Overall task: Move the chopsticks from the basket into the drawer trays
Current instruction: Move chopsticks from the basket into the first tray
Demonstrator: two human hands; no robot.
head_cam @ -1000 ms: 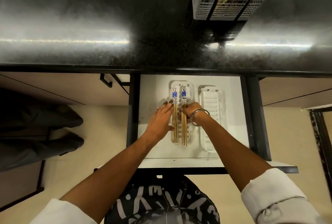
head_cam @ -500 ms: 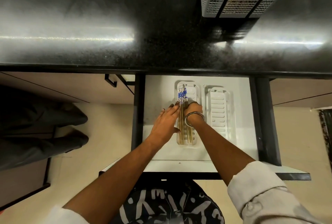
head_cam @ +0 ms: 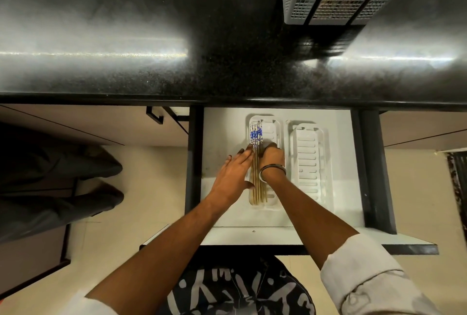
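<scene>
While both our hands sit in the open drawer [head_cam: 222,138], a bundle of chopsticks [head_cam: 257,163] lies in the left tray [head_cam: 274,133], its long axis running front to back, blue-patterned ends away from us, plain tips toward us. Our left hand [head_cam: 233,175] rests flat along the bundle's left side, fingers straight and together, pressing sideways, gripping nothing. Our right hand [head_cam: 273,158], with a bangle [head_cam: 273,169] at the wrist, sits against the bundle's right side; its fingers curl down out of sight, so we cannot tell whether they pinch the sticks or only nudge them. The bundle lies directly between the two hands, touching both, so neither is nearer.

Right tray [head_cam: 309,160] holds nothing we can see. The basket [head_cam: 336,9] stands on the dark counter [head_cam: 126,37], up and to the right, well apart from the drawer, with more chopsticks showing inside. We judge this load nearly settled. The next reach goes up and right, so the right hand is better placed.
</scene>
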